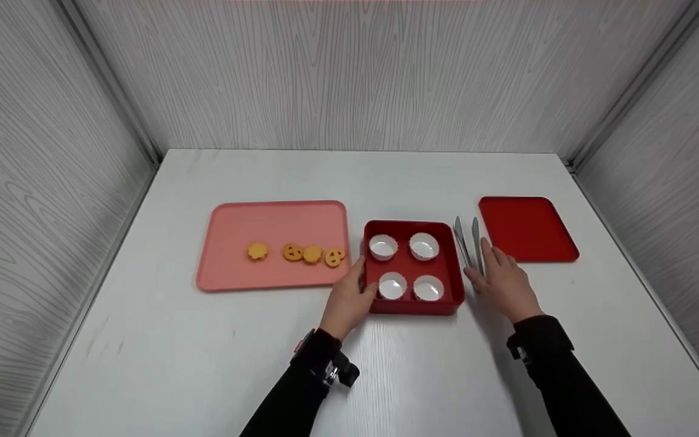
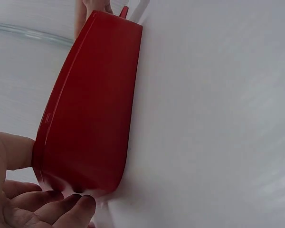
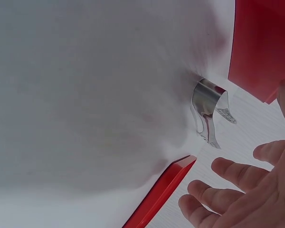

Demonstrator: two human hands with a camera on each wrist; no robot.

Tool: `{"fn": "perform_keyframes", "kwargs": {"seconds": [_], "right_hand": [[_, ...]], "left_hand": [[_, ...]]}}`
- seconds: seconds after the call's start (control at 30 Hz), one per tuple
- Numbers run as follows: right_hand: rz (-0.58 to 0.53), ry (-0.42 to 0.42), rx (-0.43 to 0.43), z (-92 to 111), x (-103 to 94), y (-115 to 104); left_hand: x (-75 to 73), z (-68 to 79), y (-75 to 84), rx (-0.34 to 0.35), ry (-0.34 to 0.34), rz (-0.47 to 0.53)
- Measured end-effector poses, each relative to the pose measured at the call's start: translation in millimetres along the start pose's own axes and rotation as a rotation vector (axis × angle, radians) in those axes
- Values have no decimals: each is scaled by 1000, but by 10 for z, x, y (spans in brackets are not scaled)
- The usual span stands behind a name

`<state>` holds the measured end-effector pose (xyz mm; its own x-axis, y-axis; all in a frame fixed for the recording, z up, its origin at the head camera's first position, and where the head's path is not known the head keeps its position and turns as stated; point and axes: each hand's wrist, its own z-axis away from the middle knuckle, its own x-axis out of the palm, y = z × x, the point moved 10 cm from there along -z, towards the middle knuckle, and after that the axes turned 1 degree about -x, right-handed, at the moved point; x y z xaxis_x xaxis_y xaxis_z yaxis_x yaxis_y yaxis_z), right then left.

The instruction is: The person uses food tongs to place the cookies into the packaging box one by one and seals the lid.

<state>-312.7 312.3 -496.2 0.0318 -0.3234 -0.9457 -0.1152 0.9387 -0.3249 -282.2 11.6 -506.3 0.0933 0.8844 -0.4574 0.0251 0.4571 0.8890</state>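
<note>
My left hand holds a square red box by its front left corner. In the left wrist view, the thumb lies at the box's rim and the other fingers lie along its outer side. Several white fluted baking cups stand inside the box in two rows. To the box's right lie metal tongs, arms spread and bent end toward me. My right hand hovers beside them, fingers spread and holding nothing. In the right wrist view, the tongs sit apart from the fingertips.
A pink tray lies left of the box, with flower-shaped biscuits and biscuits with holes on it. A flat red tray is at the right, beyond the right hand. Pale wood-grain panels enclose the white table.
</note>
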Motion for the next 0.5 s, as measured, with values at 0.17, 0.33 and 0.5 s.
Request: {"fn": "perform_keyframes", "kwargs": {"seconds": [0.17,0.33,0.5], "right_hand": [[-4,0,8,-20,1,-4],[-5,-4,20,-59,12,7],[25,-4,30,-109,11,13]], "left_hand": [[12,27,-3,-7,4,-21],[-18,124,-1,-2,15,-44],[-57,256,1,20,22,-55]]}}
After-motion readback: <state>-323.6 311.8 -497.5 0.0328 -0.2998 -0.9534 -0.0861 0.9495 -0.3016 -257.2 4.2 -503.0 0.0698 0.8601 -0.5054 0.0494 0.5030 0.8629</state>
